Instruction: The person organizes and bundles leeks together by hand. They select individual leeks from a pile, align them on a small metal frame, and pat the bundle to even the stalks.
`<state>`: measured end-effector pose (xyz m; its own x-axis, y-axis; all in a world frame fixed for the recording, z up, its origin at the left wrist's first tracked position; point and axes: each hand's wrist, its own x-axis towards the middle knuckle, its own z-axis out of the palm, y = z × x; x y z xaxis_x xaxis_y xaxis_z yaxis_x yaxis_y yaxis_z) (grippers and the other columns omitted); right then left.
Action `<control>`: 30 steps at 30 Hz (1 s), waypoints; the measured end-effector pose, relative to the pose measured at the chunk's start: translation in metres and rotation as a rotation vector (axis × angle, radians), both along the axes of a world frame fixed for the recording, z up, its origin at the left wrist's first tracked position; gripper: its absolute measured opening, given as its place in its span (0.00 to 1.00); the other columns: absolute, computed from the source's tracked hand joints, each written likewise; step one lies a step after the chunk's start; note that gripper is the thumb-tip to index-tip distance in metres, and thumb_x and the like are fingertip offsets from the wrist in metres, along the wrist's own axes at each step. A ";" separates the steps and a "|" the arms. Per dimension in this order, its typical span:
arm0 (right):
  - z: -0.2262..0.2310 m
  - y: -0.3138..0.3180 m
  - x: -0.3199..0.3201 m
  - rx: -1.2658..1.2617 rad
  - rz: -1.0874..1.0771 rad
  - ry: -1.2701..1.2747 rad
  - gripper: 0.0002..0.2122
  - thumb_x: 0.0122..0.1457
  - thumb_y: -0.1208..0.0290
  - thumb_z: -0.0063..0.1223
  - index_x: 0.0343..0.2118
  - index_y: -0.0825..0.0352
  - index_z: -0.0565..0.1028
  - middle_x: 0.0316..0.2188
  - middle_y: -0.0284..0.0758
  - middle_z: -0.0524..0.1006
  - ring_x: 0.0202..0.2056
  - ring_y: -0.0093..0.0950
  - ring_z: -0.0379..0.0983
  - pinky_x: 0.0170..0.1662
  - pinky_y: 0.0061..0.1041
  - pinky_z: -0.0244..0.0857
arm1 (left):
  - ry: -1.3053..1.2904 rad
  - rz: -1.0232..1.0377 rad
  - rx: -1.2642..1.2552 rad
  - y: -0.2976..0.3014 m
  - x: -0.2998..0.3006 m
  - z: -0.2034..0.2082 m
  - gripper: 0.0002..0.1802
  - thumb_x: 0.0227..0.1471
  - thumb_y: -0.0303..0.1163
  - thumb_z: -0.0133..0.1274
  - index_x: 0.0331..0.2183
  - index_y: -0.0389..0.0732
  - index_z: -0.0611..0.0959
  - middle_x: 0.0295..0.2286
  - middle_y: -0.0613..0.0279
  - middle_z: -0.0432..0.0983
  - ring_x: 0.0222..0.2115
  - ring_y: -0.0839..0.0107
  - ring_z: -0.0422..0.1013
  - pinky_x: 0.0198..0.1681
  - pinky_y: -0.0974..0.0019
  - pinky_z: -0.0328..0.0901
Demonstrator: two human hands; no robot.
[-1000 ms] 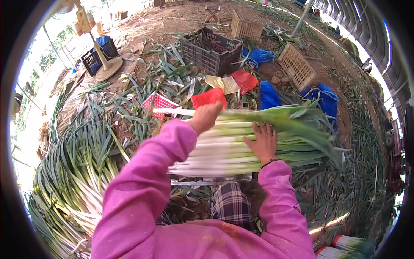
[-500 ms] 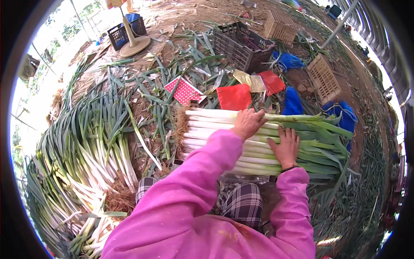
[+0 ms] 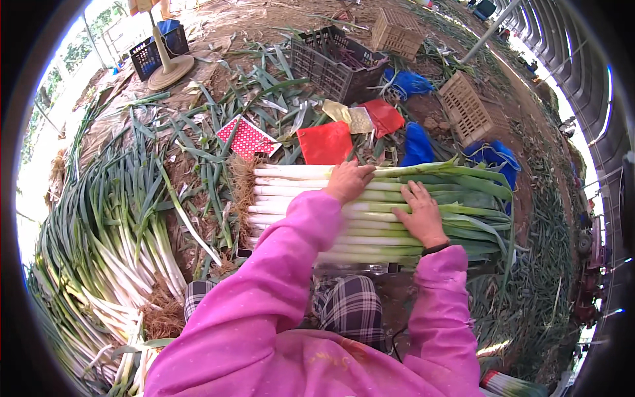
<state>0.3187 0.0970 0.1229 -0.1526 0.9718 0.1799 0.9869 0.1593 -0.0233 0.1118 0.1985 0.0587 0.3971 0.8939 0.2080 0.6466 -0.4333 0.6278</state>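
Note:
Leeks (image 3: 297, 208) lie side by side in a wide flat layer in front of me, their roots (image 3: 241, 198) to the left and green leaves (image 3: 473, 208) to the right. My left hand (image 3: 348, 181) presses on the far edge of the layer, its fingers stretched over the outermost stalks. Flat on top, where white turns to green, rests my right hand (image 3: 423, 215), fingers spread. Under the near edge a strip of the support shows; the leeks hide most of it. To my left lies a large heap of loose leeks (image 3: 122, 245).
Beyond the leeks lie red cloth (image 3: 325, 143), patterned paper (image 3: 246, 137) and blue bags (image 3: 417, 145). Farther off stand a dark crate (image 3: 337, 69), tan crates (image 3: 466, 109) and a round-based stand (image 3: 170, 73). Cut leaves litter the ground; a leek bundle (image 3: 512, 385) lies near right.
The whole view has shifted, so the scene sits farther left, and a bundle shows at lower right. My right hand has slid slightly toward the leaf end, its fingers now slanting left.

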 end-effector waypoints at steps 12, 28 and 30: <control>0.019 0.059 0.044 -0.270 -0.001 -0.131 0.23 0.55 0.56 0.50 0.53 0.57 0.70 0.52 0.42 0.69 0.56 0.41 0.61 0.56 0.38 0.57 | 0.172 -0.052 -0.121 -0.024 -0.014 0.006 0.27 0.58 0.51 0.38 0.54 0.51 0.70 0.48 0.50 0.66 0.52 0.52 0.59 0.54 0.42 0.51; -0.033 0.108 0.029 -0.415 -0.098 -0.251 0.30 0.58 0.51 0.45 0.61 0.60 0.59 0.61 0.48 0.56 0.62 0.46 0.47 0.62 0.42 0.45 | -0.010 0.318 -0.186 -0.041 -0.260 -0.013 0.35 0.50 0.50 0.49 0.52 0.35 0.69 0.50 0.42 0.66 0.52 0.51 0.64 0.56 0.56 0.58; -0.008 0.080 0.071 -0.457 -0.253 -0.296 0.30 0.60 0.50 0.41 0.62 0.58 0.56 0.63 0.45 0.52 0.64 0.44 0.43 0.63 0.43 0.42 | -0.106 -0.046 -0.290 -0.043 -0.279 0.049 0.29 0.52 0.47 0.48 0.50 0.37 0.73 0.47 0.44 0.70 0.49 0.52 0.66 0.53 0.56 0.61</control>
<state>0.3895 0.1771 0.1149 0.1140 0.9532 -0.2800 0.9679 -0.0430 0.2477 -0.1671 0.1555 0.1076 0.4278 0.9038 -0.0103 0.5548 -0.2536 0.7924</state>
